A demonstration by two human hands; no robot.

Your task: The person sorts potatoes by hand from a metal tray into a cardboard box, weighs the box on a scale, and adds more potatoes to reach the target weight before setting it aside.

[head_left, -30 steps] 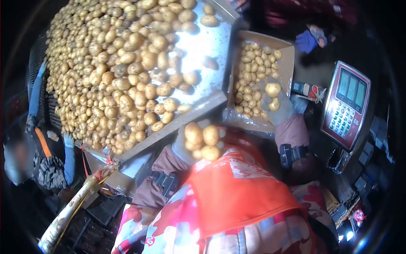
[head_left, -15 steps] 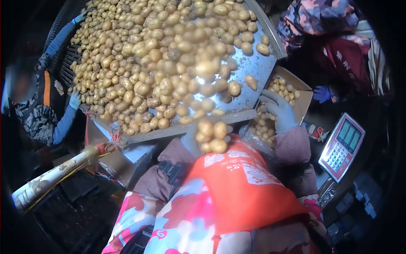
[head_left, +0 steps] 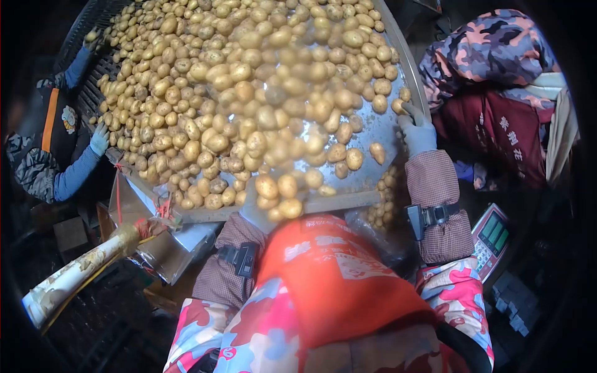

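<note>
Many potatoes point(head_left: 186, 105) lie heaped on a metal sorting table point(head_left: 373, 149). My left hand point(head_left: 254, 208), in a grey glove, is at the near edge of the table, holding several potatoes point(head_left: 286, 196) in a cluster; the potatoes hide most of its fingers. My right hand point(head_left: 418, 130), gloved too, reaches over the table's right rim. Its fingers are bent beside a couple of loose potatoes point(head_left: 401, 101), and whether it grips one cannot be made out. Below it, smaller potatoes point(head_left: 380, 208) sit in a box with a plastic liner.
A co-worker's gloved hands point(head_left: 99, 139) are at the left side of the heap. Another person in a camouflage sleeve point(head_left: 491, 50) is at the right. A scale point(head_left: 491, 239) stands at lower right. A wrapped pole point(head_left: 81, 273) and cardboard point(head_left: 165, 252) are at lower left.
My right hand has moved up from the box of small potatoes to the table's right rim. My left hand still holds its potatoes, now further left in view.
</note>
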